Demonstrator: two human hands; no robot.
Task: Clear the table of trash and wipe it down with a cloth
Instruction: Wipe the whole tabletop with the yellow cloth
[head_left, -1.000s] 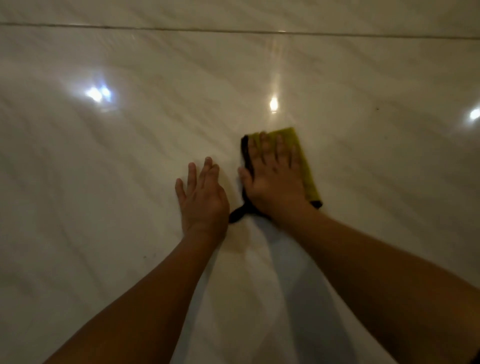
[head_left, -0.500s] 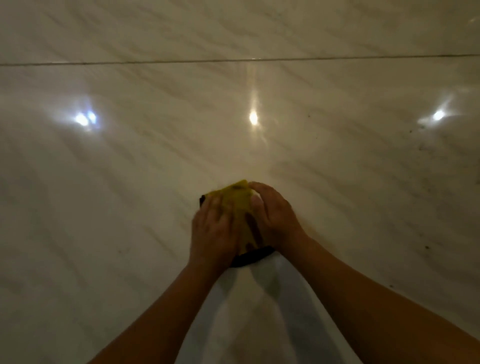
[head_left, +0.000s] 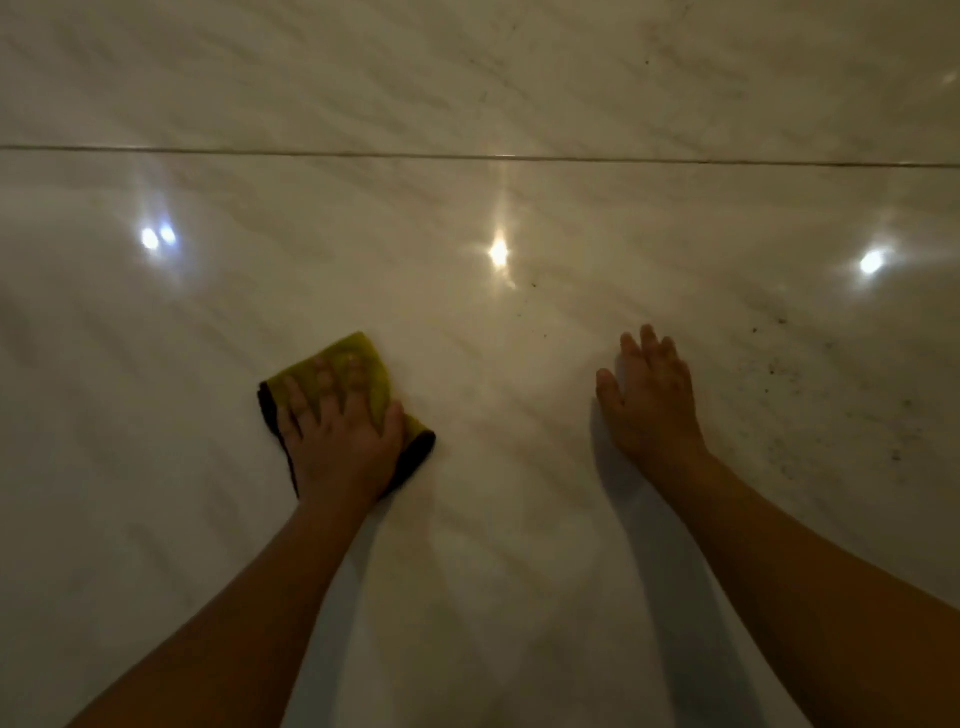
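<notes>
- Head view, step in hand: the wiping stage. No trash shows on the table (head_left: 483, 519); the job is judged to be well along, with cleaning left to do on the right side.
- Left forearm (head_left: 249, 613): enters from 7 o'clock and runs up toward the centre of the frame.
- Left hand (head_left: 340, 441): palm down, fingers straight and slightly spread, thumb out toward 3 o'clock. It presses flat on the cloth and does not pinch it.
- Cloth (head_left: 358, 353): yellow-green with a dark edge, folded, lying on the table at 9 o'clock of frame centre. Its far corner shows beyond the fingertips at 12 o'clock.
- Seam (head_left: 311, 152): a thin line crossing the table at 12 o'clock, well apart from both hands.
- Right hand (head_left: 652, 410): at 3 o'clock of the cloth, well apart from it. Palm down on bare table, fingers straight and close together, holding nothing; it appears to brace.
- Right forearm (head_left: 805, 587): enters from 5 o'clock.
- Dark specks (head_left: 774, 369): scattered at 3 o'clock of the right hand.
- Next move, as judged: sweep the cloth toward 3 o'clock under even pressure and lift the right hand clear of its path.
</notes>
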